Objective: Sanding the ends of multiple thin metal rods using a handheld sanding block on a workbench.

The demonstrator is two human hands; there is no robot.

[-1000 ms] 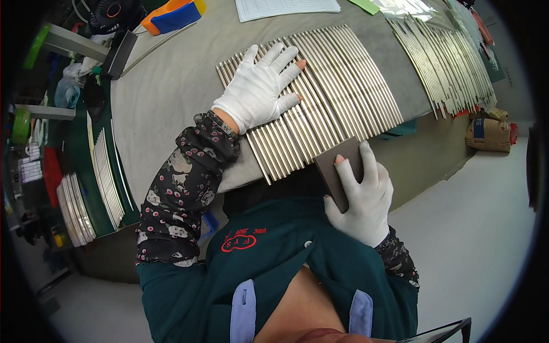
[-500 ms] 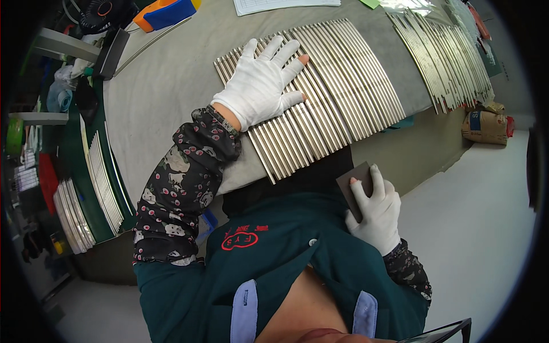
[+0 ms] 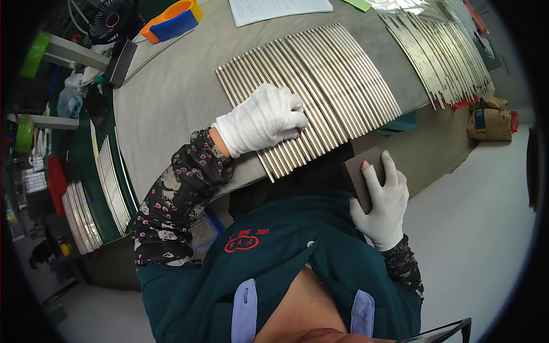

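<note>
A row of shiny metal rods [image 3: 337, 80] lies side by side across the grey table. On the left part of that row rests my left hand [image 3: 263, 120], in a white glove with bare fingertips. Its fingers are curled in against the rods, and whatever they hold is hidden. Off the table's near edge, at the right, my gloved right hand [image 3: 384, 208] grips a flat, dark grey-brown rectangular pad [image 3: 360, 174]. Thumb and fingers press on its sides and face.
A second bundle of thin rods [image 3: 440, 60] lies at the far right. Paper sheets [image 3: 280, 8], an orange and blue tape dispenser [image 3: 171, 23] and a small black fan [image 3: 114, 22] stand at the back. More metal strips [image 3: 113, 186] lie on a green surface at left.
My left hand has gone from spread flat over the rods to curled fingers, drawn back nearer to me. My right hand with the pad has shifted slightly right and up.
</note>
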